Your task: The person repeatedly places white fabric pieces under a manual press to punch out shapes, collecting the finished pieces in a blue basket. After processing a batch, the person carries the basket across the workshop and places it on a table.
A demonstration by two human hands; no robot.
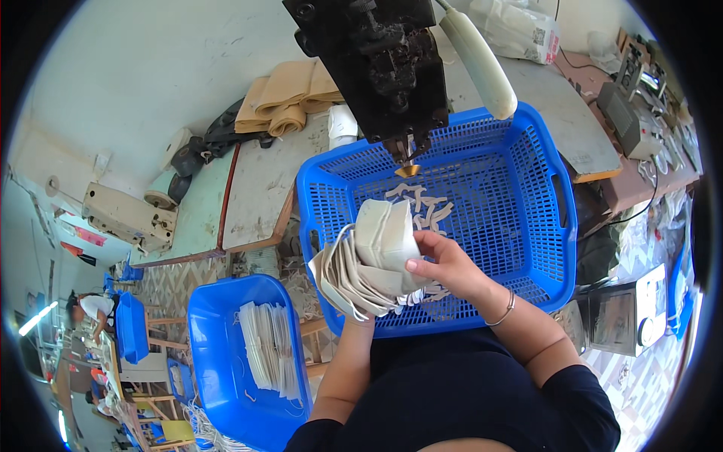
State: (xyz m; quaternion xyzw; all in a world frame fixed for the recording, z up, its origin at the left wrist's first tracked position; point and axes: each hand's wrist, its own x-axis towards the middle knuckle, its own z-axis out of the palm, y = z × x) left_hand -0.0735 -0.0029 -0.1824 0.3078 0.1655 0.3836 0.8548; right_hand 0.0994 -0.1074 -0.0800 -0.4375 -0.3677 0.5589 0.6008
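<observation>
A fanned stack of off-white sewn fabric pieces (343, 275) is held over the near left part of a blue perforated basket (553, 248). My left hand (360, 324) bears the stack from below; its fingers are hidden under the pieces. At the stack's right side, my right hand (444, 264) grips the edge of the top folded white piece (382, 230) between thumb and fingers. Pale trimmed scraps (429, 211) lie on the basket floor. Just above hangs a black machine head (376, 68) with a brass-coloured tip (407, 171).
A blue tub (215, 354) with more bundled white pieces (263, 350) stands at lower left. Tan fabric rolls (290, 94) and a sewing machine (128, 215) sit on tables at left. A pale handle-shaped part (482, 68) hangs beside the machine head. Other people work at far left.
</observation>
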